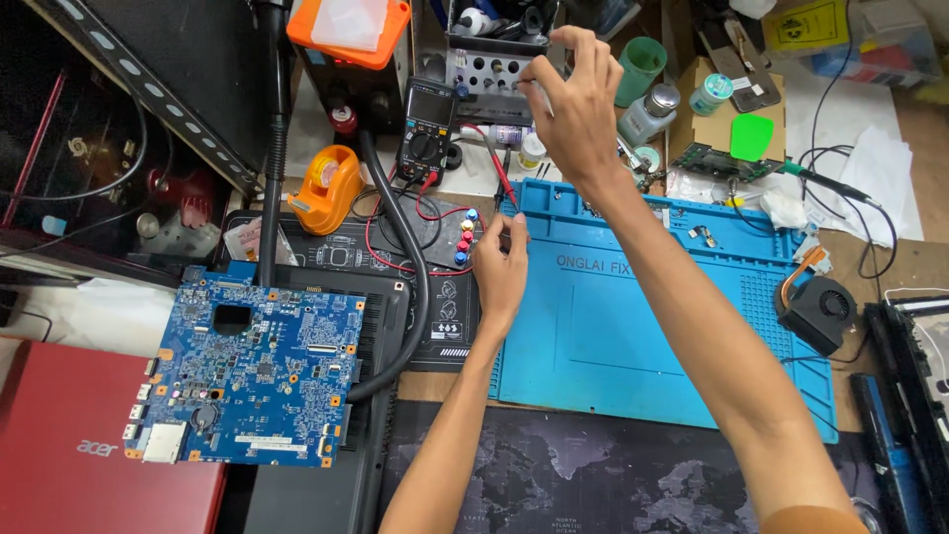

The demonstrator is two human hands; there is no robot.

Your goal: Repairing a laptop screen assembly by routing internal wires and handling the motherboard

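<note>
The repair mat [633, 336] is bright blue with a ribbed grid patch near its right side. The circuit board [252, 371] is deep blue, speckled with tiny silver and black parts and orange corners. The laptop lid [69, 445] is dark red. The tape dispenser [326, 188] is orange, the cup [641, 67] green. The probe [501, 178] is red with a red lead. The desk mat [593, 475] shows a grey world map on black.
</note>
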